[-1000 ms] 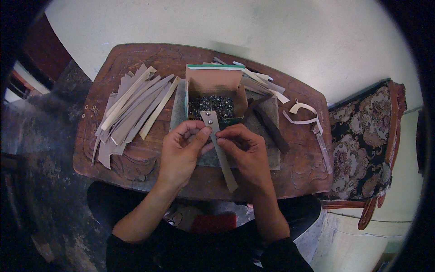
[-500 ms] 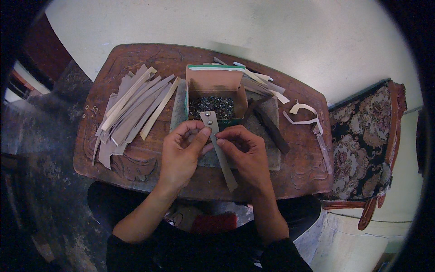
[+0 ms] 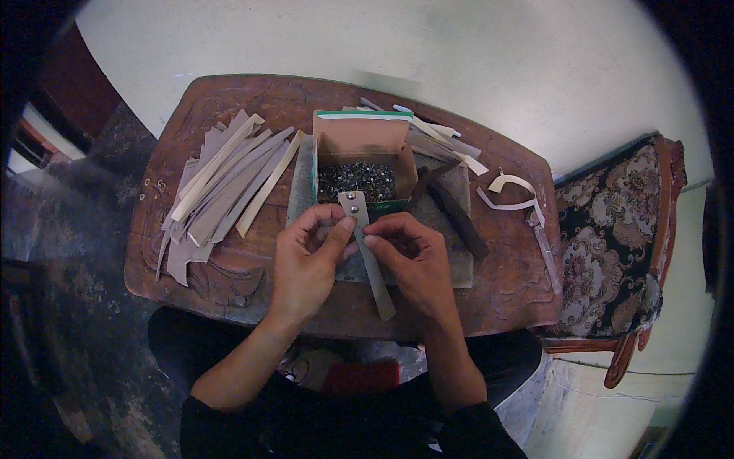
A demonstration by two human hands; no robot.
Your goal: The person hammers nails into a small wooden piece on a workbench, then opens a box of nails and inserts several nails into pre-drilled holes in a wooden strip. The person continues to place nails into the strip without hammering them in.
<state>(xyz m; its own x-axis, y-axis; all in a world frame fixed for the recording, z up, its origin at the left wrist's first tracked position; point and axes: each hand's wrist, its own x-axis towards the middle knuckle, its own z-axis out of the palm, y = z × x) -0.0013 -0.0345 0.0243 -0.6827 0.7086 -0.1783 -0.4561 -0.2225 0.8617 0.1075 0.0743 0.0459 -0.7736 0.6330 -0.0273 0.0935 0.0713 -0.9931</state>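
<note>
A narrow grey-beige strip (image 3: 375, 279) slants over the near side of the table. Two round, shiny metal studs sit one below the other at its upper end. Just under the studs, my left hand (image 3: 307, 252) pinches the strip between thumb and fingers. My right hand (image 3: 417, 252) is closed, thumb and fingertips together at the strip's right edge; anything small between them is hidden. Behind the strip's top stands an open cardboard box (image 3: 362, 128) with a raised flap, holding many small shiny metal pieces (image 3: 357, 179).
A grey slab (image 3: 459, 264) under the box lies on the carved wooden table (image 3: 245, 96). Strips are heaped at the left (image 3: 222, 191), with more behind the box (image 3: 440, 141). A dark hammer-like tool (image 3: 459, 218) and curled pale scraps (image 3: 516, 183) lie right. A floral chair (image 3: 612, 237) stands beside.
The strip has dipped slightly toward me, its lower end shifting a little left. Both hands keep nearly the same place and grip.
</note>
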